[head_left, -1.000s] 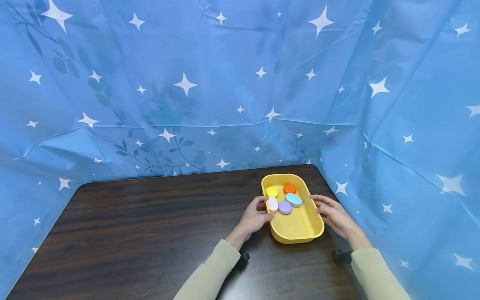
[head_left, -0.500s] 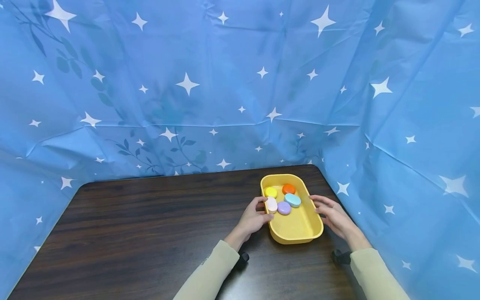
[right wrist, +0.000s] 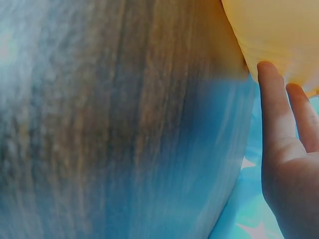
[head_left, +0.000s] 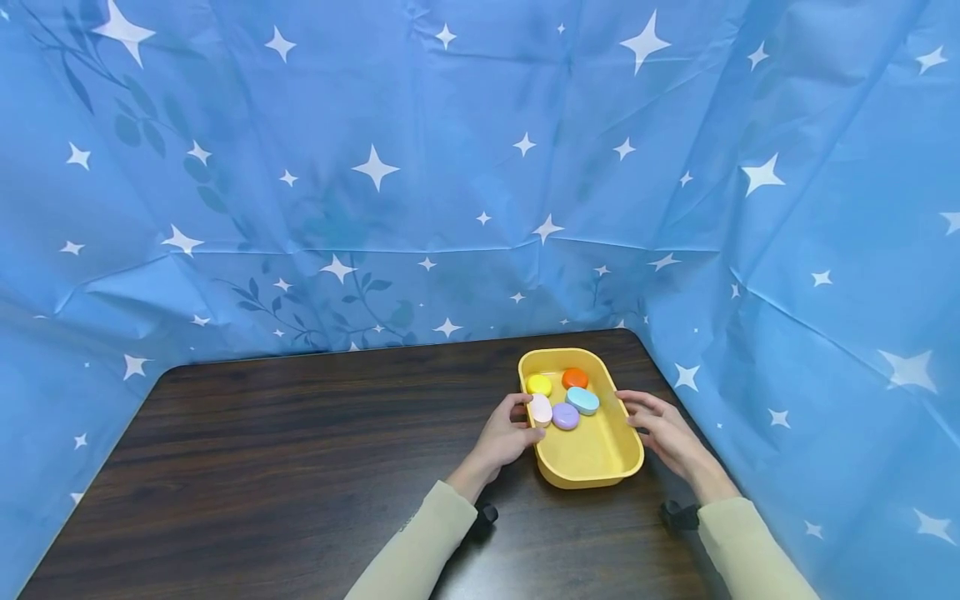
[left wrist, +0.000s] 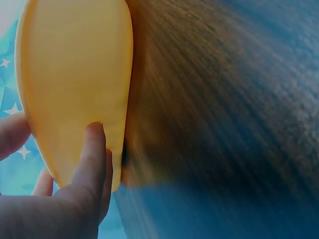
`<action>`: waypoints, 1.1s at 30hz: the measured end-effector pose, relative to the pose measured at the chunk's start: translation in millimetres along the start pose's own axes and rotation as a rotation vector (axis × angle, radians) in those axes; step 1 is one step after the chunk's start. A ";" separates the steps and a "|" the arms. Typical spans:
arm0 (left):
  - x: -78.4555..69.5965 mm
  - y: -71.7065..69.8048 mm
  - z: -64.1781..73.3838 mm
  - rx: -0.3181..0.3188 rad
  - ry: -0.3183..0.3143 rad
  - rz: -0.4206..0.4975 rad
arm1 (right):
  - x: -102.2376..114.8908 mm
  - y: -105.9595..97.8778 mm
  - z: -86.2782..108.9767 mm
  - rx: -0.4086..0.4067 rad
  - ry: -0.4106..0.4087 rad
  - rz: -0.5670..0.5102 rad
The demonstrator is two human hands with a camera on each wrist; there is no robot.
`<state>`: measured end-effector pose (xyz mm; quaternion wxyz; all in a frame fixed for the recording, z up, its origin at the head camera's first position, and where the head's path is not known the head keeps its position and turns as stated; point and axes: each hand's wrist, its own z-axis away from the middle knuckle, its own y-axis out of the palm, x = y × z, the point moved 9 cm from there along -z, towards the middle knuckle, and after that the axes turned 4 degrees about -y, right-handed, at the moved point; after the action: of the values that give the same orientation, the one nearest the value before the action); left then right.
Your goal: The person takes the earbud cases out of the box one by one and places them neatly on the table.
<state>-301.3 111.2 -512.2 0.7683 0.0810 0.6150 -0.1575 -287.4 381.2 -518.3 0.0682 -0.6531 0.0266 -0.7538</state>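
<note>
A yellow rectangular tub (head_left: 600, 454) with rounded corners stands near the right side of the dark table. Inside lie several smooth rounded pieces: a yellow one (head_left: 539, 384), an orange one (head_left: 575, 378), a light blue oval (head_left: 582, 401), a purple one (head_left: 565, 417) and a pale pink oval (head_left: 540, 410). My left hand (head_left: 504, 433) grips the tub's left wall, thumb and forefinger over the rim, other fingers (left wrist: 92, 149) flat along the outside. On the opposite side my right hand (head_left: 670, 432) touches the tub with nearly straight fingers (right wrist: 274, 99), its fingertips at the outer wall.
The dark wood-grain table (head_left: 285, 467) stretches far to the left. A blue cloth with white stars (head_left: 450, 167) hangs behind it and along the right side, close beside my right hand. Black straps (head_left: 680, 515) sit at both wrists.
The tub, with the pieces in it, has slid slightly to the left. Both hands have moved along with it, keeping the same hold and contact.
</note>
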 end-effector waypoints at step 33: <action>0.4 -16.1 9.0 -0.025 -0.019 -0.021 | 3.2 17.3 -2.0 0.040 -0.003 -0.027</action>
<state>-298.4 93.2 -509.5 0.7735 0.0635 0.6104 -0.1585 -288.7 363.6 -517.8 0.0711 -0.6531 0.0026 -0.7539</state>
